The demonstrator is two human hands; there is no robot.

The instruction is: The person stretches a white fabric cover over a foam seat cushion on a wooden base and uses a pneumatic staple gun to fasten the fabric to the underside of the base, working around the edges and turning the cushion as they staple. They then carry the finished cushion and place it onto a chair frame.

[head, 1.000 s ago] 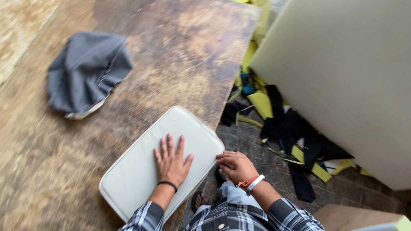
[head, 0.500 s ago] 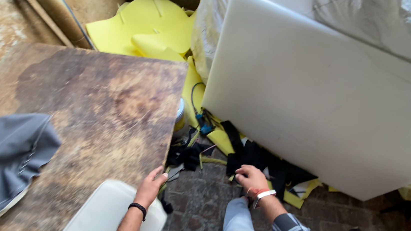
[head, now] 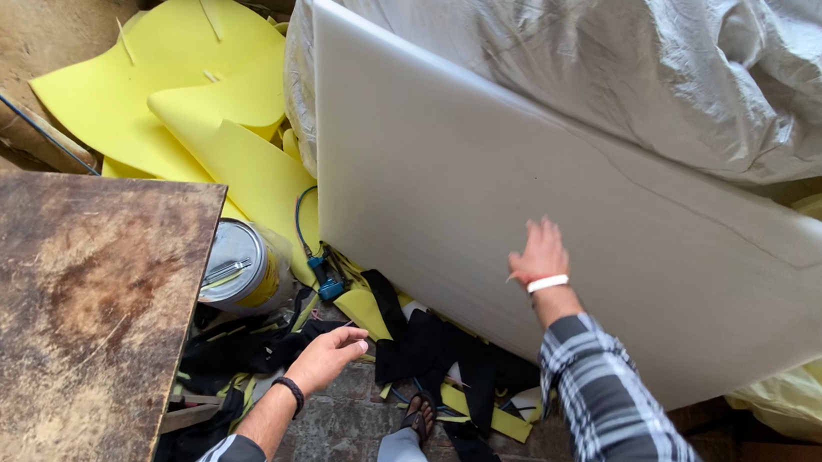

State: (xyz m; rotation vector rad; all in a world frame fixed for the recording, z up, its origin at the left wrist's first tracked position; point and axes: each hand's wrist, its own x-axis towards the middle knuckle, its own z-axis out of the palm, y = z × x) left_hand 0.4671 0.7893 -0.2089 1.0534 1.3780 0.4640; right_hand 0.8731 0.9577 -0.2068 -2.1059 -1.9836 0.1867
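Two hands are out, and they are doing different things. His right hand (head: pixel 540 256) is stretched well forward on a straight arm in a plaid sleeve, fingers spread wide and flat against the face of a big white foam sheet (head: pixel 497 169), a white band at the wrist; it grips nothing. That sheet is thick, smooth and square-cornered, and it leans tilted against a bulging, crinkled grey plastic sack (head: pixel 648 63) behind it, lower edge down among the scraps on the floor. The left hand (head: pixel 327 354) hangs lower and nearer the body, palm partly up, fingers loosely curled and empty, a dark band round the wrist, hovering over a tangle of black straps (head: pixel 440 349) on the brick floor. Just beside it stands a round metal tin (head: pixel 239 265) with a shiny lid. Floppy yellow foam offcuts (head: pixel 203 91) lie heaped behind. A worn, stained wooden table (head: pixel 52 307) fills the left corner.
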